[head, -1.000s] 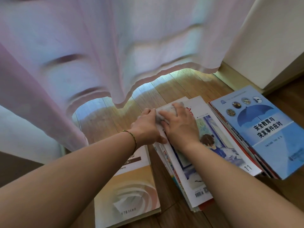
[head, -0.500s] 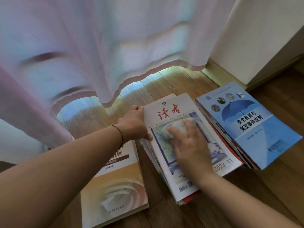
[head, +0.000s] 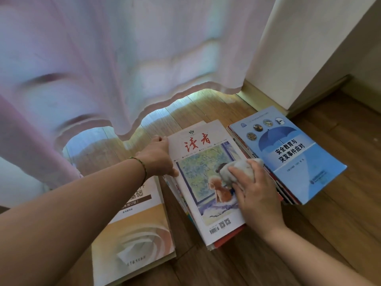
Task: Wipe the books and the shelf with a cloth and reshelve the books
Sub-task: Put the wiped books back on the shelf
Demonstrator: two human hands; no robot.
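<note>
1. Floor [head: 321, 234]: brown wood boards, all books lie flat on it.
2. Magazine [head: 198, 174]: top of the middle stack, white cover w/ red title & a painted window scene. Barcode at its near end.
3. Middle stack [head: 224, 240]: several thin books under the magazine, red & white edges showing at the near end.
4. Cloth [head: 237, 169]: pale grey, bunched up, lying on the magazine's right half, touching the cover.
5. Right hand [head: 257, 195]: on top of the cloth, fingers curled over & gripping it, pressing it to the cover.
6. Left hand [head: 158, 155]: at the magazine's left edge, upper part; fingers curled round the edge, thumb tip on the cover. Green string bracelet [head: 142, 168] on the wrist.
7. Blue book [head: 288, 151]: umbrella picture, black lettering, top of a second stack just right of the middle one, touching it.
8. Cream & orange book [head: 140, 234]: alone, left of the middle stack, partly under the left forearm.
9. Curtain [head: 123, 65]: sheer, pinkish-white, wavy hem hanging just over the floor beyond the books.
10. White wall [head: 309, 44]: rear right, w/ pale skirting at the base.
</note>
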